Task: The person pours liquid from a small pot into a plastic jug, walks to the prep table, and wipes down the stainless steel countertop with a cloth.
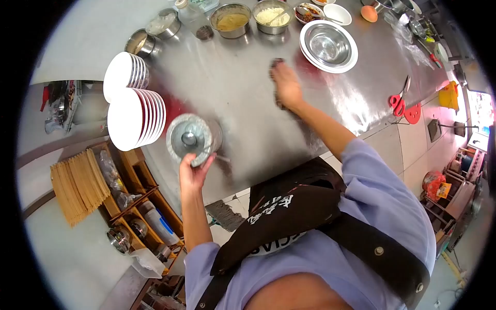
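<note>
The fingers of my left hand (194, 170) grip the near rim of a grey stone mortar (213, 135), which stands at the left of the metal table (243, 103). A round metallic piece shows in the mortar's bowl. My right hand (287, 88) is pressed down on the middle of the table, its fingers close together over something dark that sticks out at its edges; what it is cannot be made out. White plates (123, 120) stand in two stacks left of the mortar.
Along the far edge are metal bowls (231, 32), a clear bottle (194, 18) and small dishes. A steel bowl (328, 44) sits in a white one. Red-handled scissors (398, 103) lie at the right edge. Wooden shelving (139, 178) stands at lower left.
</note>
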